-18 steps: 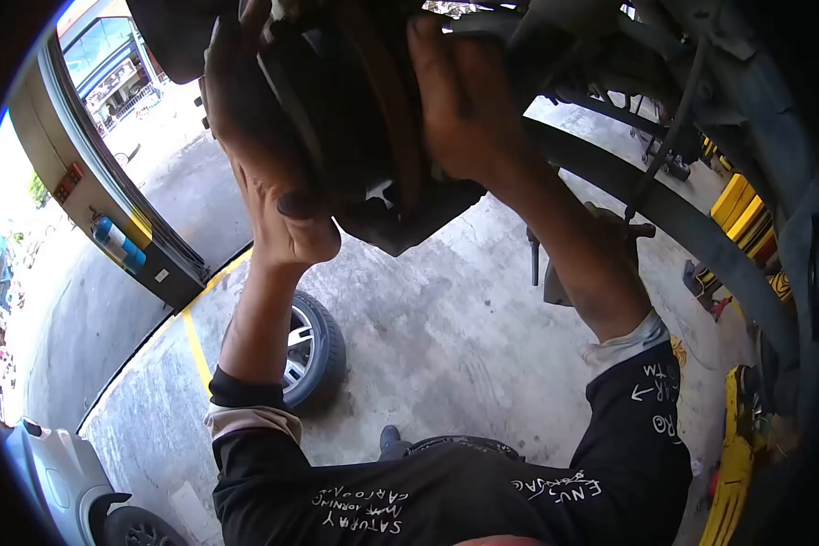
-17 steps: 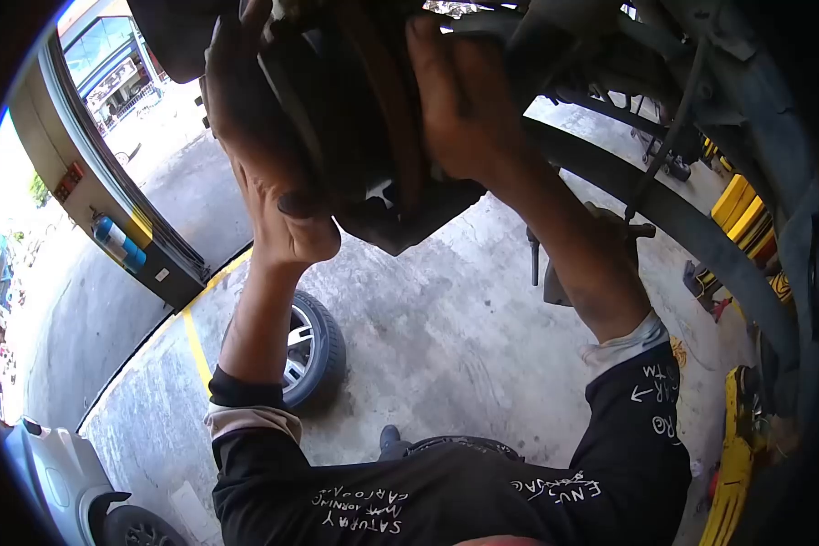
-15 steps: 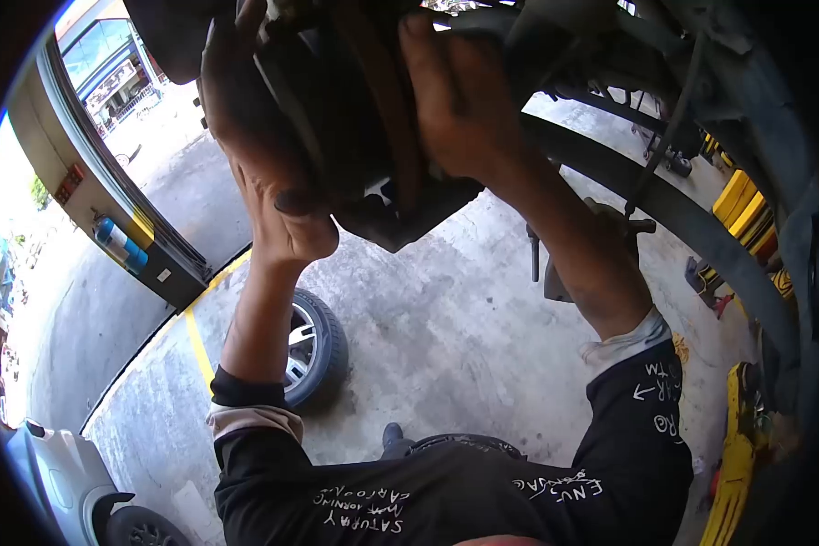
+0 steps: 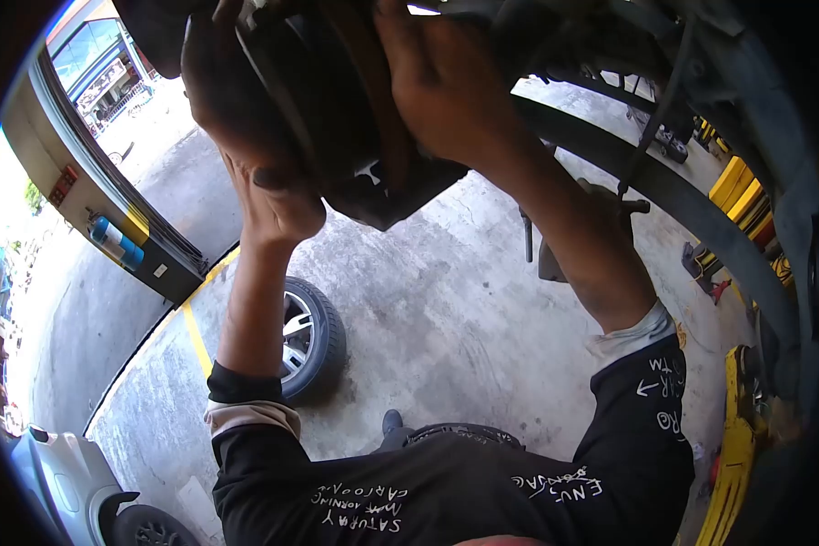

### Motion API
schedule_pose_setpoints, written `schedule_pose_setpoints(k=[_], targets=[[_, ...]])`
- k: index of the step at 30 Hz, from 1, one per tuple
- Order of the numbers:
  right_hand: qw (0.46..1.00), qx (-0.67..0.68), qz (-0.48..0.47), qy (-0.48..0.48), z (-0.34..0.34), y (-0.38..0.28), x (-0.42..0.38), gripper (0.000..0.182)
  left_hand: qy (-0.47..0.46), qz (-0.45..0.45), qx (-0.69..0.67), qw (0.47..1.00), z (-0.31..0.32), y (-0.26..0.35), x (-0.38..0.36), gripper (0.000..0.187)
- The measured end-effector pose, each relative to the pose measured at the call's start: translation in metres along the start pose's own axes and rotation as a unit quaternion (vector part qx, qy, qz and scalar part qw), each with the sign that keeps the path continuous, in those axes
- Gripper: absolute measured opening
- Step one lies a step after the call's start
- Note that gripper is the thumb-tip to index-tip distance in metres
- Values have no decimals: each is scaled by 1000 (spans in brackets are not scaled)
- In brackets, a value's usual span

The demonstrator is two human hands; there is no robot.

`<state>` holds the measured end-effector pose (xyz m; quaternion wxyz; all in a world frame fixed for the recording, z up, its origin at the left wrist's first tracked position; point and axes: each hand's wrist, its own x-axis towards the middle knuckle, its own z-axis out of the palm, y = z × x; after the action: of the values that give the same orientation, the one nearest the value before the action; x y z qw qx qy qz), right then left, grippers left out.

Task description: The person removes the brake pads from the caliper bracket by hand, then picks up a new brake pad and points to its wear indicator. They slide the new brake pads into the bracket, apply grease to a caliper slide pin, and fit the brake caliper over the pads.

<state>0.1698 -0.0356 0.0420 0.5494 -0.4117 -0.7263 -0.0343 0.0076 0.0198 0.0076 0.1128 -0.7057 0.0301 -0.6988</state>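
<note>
Dark metal brake assembly [image 4: 337, 109], mounted overhead on the underside of a raised vehicle, upper middle of the view; it sits between the person's two raised hands, which appear placed on opposite sides to steady or seat it from below. Left hand [image 4: 246, 136]: on the left face of the assembly, palm against the metal, thumb hooked under the lower edge, fingers running up out of view; the grip reads as a flat clasp on the part, though how far the fingers close cannot be told. Right hand [image 4: 437, 91]: on the right face, fingers spread and curled over the top of the disc-like edge, wrapped onto the assembly. Both forearms reach steeply upward, elbows bent, black sleeves [image 4: 628, 428] with white lettering pushed back from the wrists. Long dark suspension beam [image 4: 664, 209]: runs from behind the right hand toward the far right, just beside the right forearm. Loose car wheel [image 4: 309, 337]: upright on the concrete floor [image 4: 446, 318], below and well apart from the left arm. Yellow floor line [image 4: 196, 337]: left of the wheel, at the doorway edge. Yellow equipment [image 4: 733, 455]: far right, partly hidden. Light-coloured car [image 4: 73, 482]: near left corner. Blue and white canister [image 4: 116, 244]: on the door pillar, far left.
</note>
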Motion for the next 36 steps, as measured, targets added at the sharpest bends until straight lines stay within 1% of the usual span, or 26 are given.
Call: schedule_pose_setpoints(k=[2,3,5,6,8,9,11,12,14,15,17,18,20,22,24,26,27,29,30,31,33,34,35,36], targets=[[999,32,-32,22,0,0,-4,56,-22,-67,-28,997,-2,11,2,97],[999,31,-27,23,0,-1,-6,56,-24,-69,-31,997,-1,10,3,97],[997,62,28,32,1,-3,-12,56,-5,-19,-45,999,5,3,6,94],[997,62,31,37,3,-2,-13,56,-17,-18,-52,998,7,8,11,92],[973,224,18,51,8,4,-15,54,-11,-31,-47,998,5,7,4,93],[972,227,20,55,8,2,-14,54,-1,-45,-39,998,3,6,3,93],[977,200,52,57,8,-2,-15,52,-10,-43,-20,999,1,5,3,92],[976,202,54,59,11,6,-12,52,-7,-39,-17,999,3,7,5,92],[984,158,-63,57,19,28,-7,50,-5,-38,-13,999,5,7,6,92],[984,159,-60,57,17,27,-8,50,-2,-35,-9,999,4,5,5,91],[977,162,-109,85,11,23,-9,49,4,-35,-4,999,3,4,3,91],[977,162,-108,84,10,20,-9,49,8,-38,-13,999,3,4,3,91],[949,315,-12,20,11,14,-10,48,11,-41,-23,999,4,3,3,92],[953,301,4,23,13,10,-14,48,25,-40,-47,998,5,0,3,96],[958,287,16,26,19,13,-16,48,27,-45,-38,998,6,3,2,98],[961,257,36,97,26,22,-18,45,35,-40,-26,998,6,4,5,100],[961,257,29,96,22,22,-17,45,36,-45,-24,998,5,5,3,100],[973,201,78,77,9,22,-19,31,42,-50,-20,998,5,2,4,100],[968,1,-164,188,30,46,-16,19,43,-41,-30,998,5,0,3,99],[969,0,-162,188,28,49,-9,19,43,-35,-42,998,6,0,2,98],[950,-34,-197,241,20,54,1,17,35,-38,-41,998,6,2,3,98],[959,-69,-116,250,13,52,8,18,29,-38,-37,998,6,3,3,98],[958,-69,-115,252,7,50,9,18,27,-38,-38,998,6,4,3,98],[972,116,-57,195,1,48,10,24,25,-44,-34,998,6,6,3,98]])
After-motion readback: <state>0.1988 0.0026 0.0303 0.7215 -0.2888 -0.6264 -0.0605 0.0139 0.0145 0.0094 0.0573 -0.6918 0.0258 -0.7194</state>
